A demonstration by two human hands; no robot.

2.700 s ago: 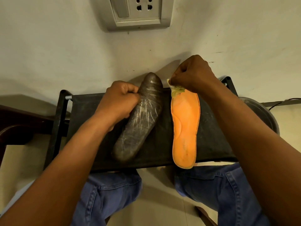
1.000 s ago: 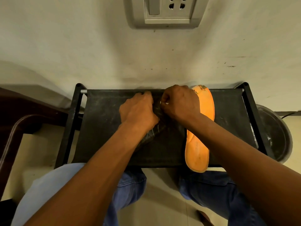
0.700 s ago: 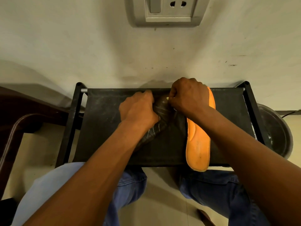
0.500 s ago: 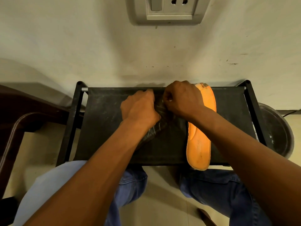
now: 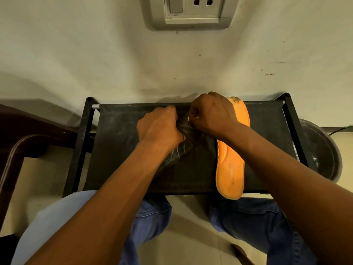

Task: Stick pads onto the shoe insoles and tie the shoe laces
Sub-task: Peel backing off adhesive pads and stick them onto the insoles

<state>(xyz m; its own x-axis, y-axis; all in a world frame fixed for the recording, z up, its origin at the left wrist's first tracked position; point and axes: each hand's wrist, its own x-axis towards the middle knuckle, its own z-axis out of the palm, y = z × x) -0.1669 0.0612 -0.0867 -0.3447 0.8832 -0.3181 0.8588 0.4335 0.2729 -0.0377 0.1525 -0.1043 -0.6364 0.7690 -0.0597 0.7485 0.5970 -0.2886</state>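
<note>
A black insole [image 5: 184,150] lies slanted on the black fabric rack [image 5: 118,150], mostly hidden under my hands. My left hand [image 5: 160,129] grips its upper part, fingers curled over the far edge. My right hand [image 5: 212,113] is fisted at the insole's toe end and pinches a small pale pad [image 5: 188,118], of which only a sliver shows between the fingertips. An orange insole [image 5: 231,169] lies lengthwise just right of my right wrist, its heel hanging over the rack's near edge. No shoe or laces are in view.
The rack stands against a pale wall with a socket plate [image 5: 191,12] above. A round dark basin [image 5: 324,150] sits at the right, and dark wooden furniture [image 5: 28,134] is at the left. My knees in blue jeans [image 5: 257,222] are below the rack.
My right hand left the orange insole's toe and came over to the black insole's toe. Over the last second it shifts slightly there while my left hand keeps holding the black insole.
</note>
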